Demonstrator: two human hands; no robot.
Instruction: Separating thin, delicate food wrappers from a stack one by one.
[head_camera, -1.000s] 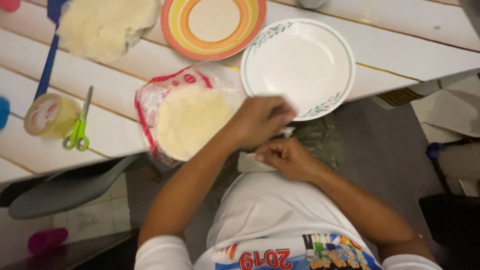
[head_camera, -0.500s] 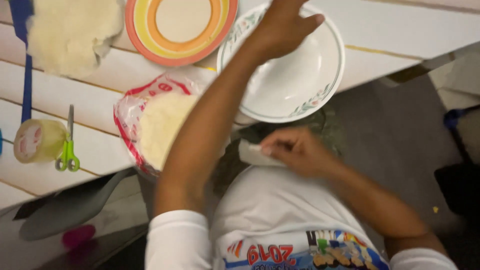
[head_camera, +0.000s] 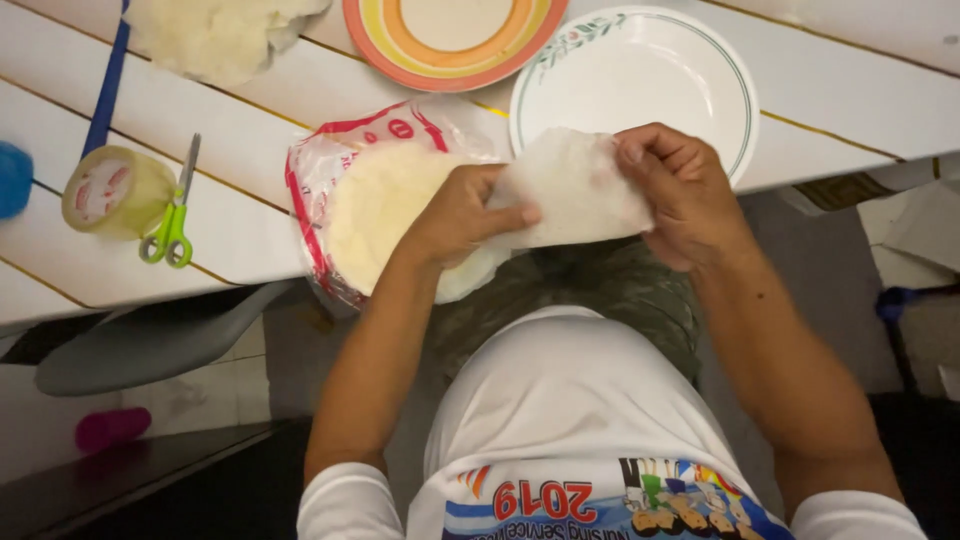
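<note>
Both hands hold a white sheet of thin paper or tissue (head_camera: 570, 185) stretched between them above my lap. My left hand (head_camera: 462, 215) pinches its left edge and my right hand (head_camera: 680, 190) grips its right edge. Just under my left hand lies a clear plastic bag with red print (head_camera: 320, 190) holding a stack of pale round tortillas (head_camera: 375, 205), overhanging the table's front edge. Behind the sheet sits a white bowl with a green leaf rim (head_camera: 650, 70).
On the white slatted table (head_camera: 240, 110) are an orange and yellow striped plate (head_camera: 455, 35), a loose pale pile (head_camera: 215, 35), a tape roll (head_camera: 115, 190), green-handled scissors (head_camera: 172, 225) and a blue strip (head_camera: 105, 95). A grey chair seat (head_camera: 150, 345) is below left.
My left hand came back from over the white bowl to the sheet. My right hand lifted the sheet from my lap, and both hands now spread it open.
</note>
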